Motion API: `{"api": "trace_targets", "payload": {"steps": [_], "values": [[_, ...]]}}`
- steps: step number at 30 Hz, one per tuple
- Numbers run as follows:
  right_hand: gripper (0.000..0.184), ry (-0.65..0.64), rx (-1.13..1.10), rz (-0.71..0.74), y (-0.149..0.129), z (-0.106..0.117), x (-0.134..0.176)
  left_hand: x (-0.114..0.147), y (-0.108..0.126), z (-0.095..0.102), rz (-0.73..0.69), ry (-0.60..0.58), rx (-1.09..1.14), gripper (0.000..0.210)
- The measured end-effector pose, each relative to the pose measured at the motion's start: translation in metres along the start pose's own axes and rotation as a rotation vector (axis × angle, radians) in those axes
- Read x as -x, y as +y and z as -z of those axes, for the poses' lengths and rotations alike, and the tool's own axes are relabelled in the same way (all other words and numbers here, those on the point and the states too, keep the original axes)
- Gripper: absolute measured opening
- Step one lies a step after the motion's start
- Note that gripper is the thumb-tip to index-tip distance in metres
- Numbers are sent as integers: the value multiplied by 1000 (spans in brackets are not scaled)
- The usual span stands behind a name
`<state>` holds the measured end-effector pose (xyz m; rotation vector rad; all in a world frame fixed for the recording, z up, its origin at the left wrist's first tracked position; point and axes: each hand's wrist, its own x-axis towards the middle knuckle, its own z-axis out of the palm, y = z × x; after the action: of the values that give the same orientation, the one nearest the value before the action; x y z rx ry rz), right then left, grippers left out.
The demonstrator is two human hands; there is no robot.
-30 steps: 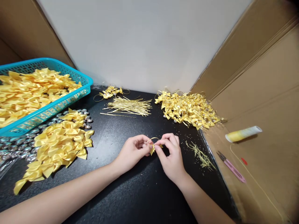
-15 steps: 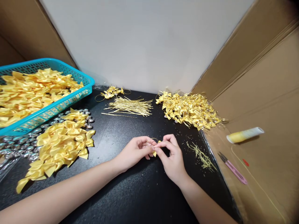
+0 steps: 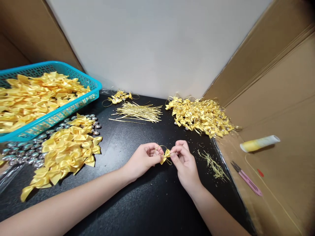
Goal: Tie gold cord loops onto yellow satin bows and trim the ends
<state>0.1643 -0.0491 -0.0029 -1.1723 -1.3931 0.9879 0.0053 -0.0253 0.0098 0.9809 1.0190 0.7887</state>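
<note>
Between my hands, above the black table, is a small yellow ribbon bow with thin gold cord looping above and below it. My left hand is closed, thumb and fingers pinching the bow's left side. On the other side my right hand pinches with thumb and forefinger at the bow's right edge; whether it grips ribbon or cord is too small to tell. Beyond the hands lies a bundle of cut gold cords. A heap of yellow bows spreads to the left of my left hand.
A turquoise basket of bows stands back left, beside silver beads. Finished-looking corded bows pile at back right. Cord scraps, pink thread snips and a thread cone lie to the right. A white wall bounds the back.
My right hand has shifted slightly right, away from my left, so the bow and its cord loops show more between them. The view has moved a little.
</note>
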Motion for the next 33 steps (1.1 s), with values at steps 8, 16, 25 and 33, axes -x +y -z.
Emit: {"api": "trace_targets", "payload": {"steps": [8, 16, 25, 33], "values": [[12, -46, -186, -35, -10, 2, -3, 0, -1, 1, -17, 11, -2, 12], [17, 65, -333, -135, -14, 9, -9, 0, -3, 2, -20, -3, -10, 17], [16, 281, -483, -89, -25, 29, -20, -1, -3, 2, -3, 5, -42, 18], [23, -134, -595, -338, -12, 12, -16, -1, -6, 5, -24, -37, -75, 10]]}}
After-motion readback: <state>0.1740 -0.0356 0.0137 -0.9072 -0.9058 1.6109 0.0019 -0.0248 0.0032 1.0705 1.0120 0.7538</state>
